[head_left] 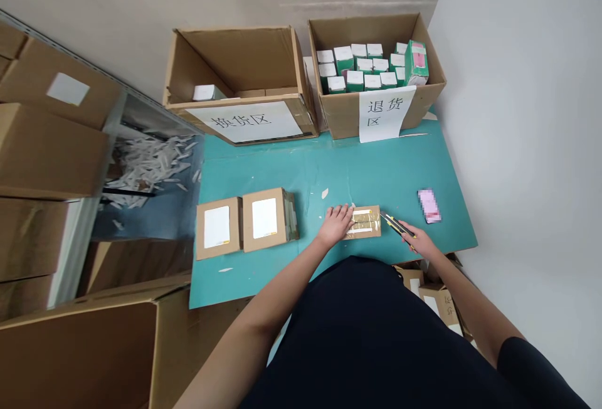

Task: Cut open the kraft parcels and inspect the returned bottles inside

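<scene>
Dark clothing (367, 334) fills the bottom of the view, with both bare arms reaching forward over a teal bench (329, 170). The left hand (335, 224) lies open and flat on a small taped cardboard box (363, 222). The right hand (420, 239) is closed around a yellow-and-black box cutter (397, 225), whose tip sits just beside that box's right edge. A blurred pink item (429, 206) lies farther right. Two labelled cardboard boxes (239, 221) sit side by side to the left. Along the far edge stand two open cartons with paper signs: the left carton (235, 64) holds a small white box (204, 92), and the right carton (376, 32) is packed with green-and-white boxes (371, 67).
</scene>
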`<control>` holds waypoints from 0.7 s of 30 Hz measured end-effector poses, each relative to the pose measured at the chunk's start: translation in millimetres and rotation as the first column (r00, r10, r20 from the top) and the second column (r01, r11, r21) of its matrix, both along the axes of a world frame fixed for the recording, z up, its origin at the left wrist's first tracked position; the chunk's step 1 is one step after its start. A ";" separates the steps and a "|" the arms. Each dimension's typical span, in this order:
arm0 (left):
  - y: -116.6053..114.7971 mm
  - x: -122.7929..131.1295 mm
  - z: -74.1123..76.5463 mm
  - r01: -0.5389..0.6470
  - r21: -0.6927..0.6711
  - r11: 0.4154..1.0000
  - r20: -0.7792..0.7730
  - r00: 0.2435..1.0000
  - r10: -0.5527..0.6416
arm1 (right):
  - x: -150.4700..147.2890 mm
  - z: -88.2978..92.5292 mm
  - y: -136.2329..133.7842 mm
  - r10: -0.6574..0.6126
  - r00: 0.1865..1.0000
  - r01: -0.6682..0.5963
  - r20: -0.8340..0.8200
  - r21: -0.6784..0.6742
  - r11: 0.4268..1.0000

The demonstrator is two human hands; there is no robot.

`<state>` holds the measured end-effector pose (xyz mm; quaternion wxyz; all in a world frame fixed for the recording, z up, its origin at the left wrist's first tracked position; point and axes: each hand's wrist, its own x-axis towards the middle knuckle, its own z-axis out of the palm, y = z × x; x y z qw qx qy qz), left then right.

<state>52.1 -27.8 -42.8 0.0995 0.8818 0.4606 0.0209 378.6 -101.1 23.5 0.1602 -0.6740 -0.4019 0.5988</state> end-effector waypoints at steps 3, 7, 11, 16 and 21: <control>-0.1 0.4 -0.3 -0.002 0.006 1.000 0.002 1.000 0.002 | 6.9 5.6 5.7 0.054 0.999 -0.054 0.003 -0.005 0.999; 0.5 0.9 -1.2 0.002 0.026 1.000 0.000 1.000 -0.002 | 7.9 10.7 -3.2 0.063 0.998 -0.063 -0.008 -0.039 0.997; 1.3 -0.9 -2.8 0.006 0.045 0.999 0.035 0.999 -0.008 | 1.0 9.6 -22.5 0.004 1.000 -0.004 -0.031 -0.026 1.000; 2.5 -4.2 -2.0 0.031 0.041 0.999 0.052 0.998 -0.033 | -2.7 1.6 -27.6 -0.149 0.989 0.149 -0.013 0.040 0.988; 3.0 -4.7 -0.6 0.034 0.035 0.999 0.041 0.999 -0.035 | -3.8 -11.5 -17.0 -0.137 0.989 0.140 -0.061 0.057 0.988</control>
